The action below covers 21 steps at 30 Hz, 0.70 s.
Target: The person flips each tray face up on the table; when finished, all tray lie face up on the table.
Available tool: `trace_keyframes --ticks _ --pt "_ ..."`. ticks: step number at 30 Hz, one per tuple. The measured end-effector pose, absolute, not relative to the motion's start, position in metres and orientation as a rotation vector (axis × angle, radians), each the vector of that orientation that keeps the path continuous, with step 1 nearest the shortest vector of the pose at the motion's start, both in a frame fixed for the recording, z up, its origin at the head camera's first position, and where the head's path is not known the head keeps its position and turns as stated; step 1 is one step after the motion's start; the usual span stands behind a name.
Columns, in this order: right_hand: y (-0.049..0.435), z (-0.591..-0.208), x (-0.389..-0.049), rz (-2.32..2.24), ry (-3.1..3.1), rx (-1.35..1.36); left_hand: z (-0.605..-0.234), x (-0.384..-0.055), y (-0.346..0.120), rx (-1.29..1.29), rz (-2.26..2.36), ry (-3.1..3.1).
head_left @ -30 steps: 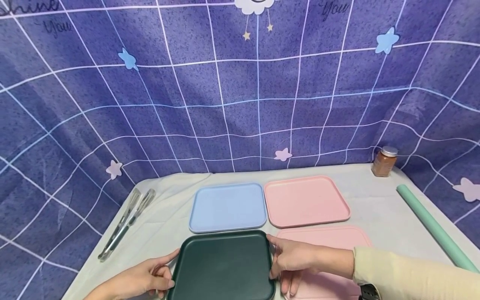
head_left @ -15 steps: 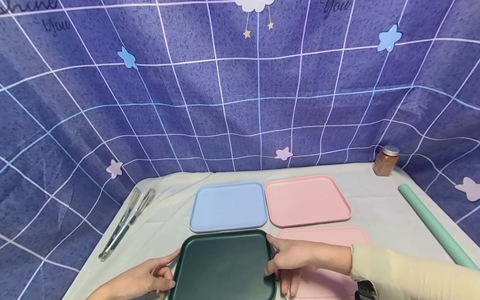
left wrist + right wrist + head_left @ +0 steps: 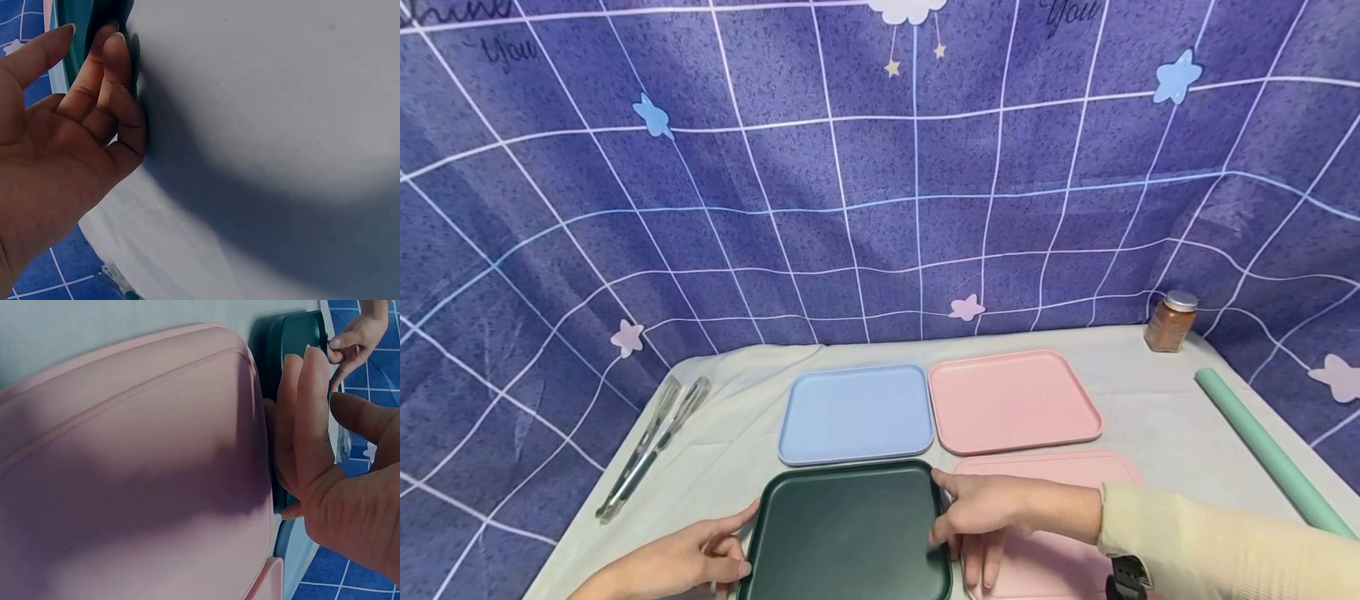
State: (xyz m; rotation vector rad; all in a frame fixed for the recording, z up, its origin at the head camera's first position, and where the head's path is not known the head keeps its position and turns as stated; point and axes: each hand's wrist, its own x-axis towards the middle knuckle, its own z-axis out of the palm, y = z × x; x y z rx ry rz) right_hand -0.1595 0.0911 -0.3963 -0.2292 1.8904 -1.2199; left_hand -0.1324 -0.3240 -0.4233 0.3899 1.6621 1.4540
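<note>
A dark green rectangular tray [image 3: 850, 529] lies at the front of the table, held at both sides. My left hand [image 3: 688, 554] grips its left rim, index finger stretched along the edge and the other fingers bent. In the left wrist view the fingertips of that left hand [image 3: 94, 119] are right at the green edge. On the other side, my right hand [image 3: 988, 508] holds the right rim, thumb over the top and index finger at the far corner. Its lower fingers come down between the green tray and a near pink tray [image 3: 1060, 475], partly hidden under the arm.
Behind the green tray lie a light blue tray [image 3: 857, 415] and another pink tray [image 3: 1015, 404], side by side. Metal tongs [image 3: 655, 450] rest at the left edge. A jar [image 3: 1171, 323] with brown contents and a mint-green roll [image 3: 1273, 454] are at the right.
My right thumb has shifted from the tray's side onto its top near the right rim. The tray and my left hand have stayed almost in place.
</note>
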Motion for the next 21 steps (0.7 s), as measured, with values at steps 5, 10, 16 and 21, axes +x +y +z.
trace_keyframes --ticks 5,10,16,21 --pt "0.0901 -0.3955 -0.1610 -1.210 1.863 -0.217 -0.4222 -0.1311 -0.3240 0.363 1.455 1.656" --pt "0.0896 -0.3960 -0.1613 -1.201 1.863 -0.210 -0.4220 -0.1302 -0.3232 0.352 1.443 1.695" --pt "0.0888 -0.3937 -0.1636 -1.159 1.875 -0.211 -0.4223 -0.1303 -0.3235 0.372 1.426 1.718" --pt "0.0881 -0.3905 -0.1659 -1.116 1.877 -0.203 -0.4229 -0.1311 -0.3234 0.378 1.432 1.697"
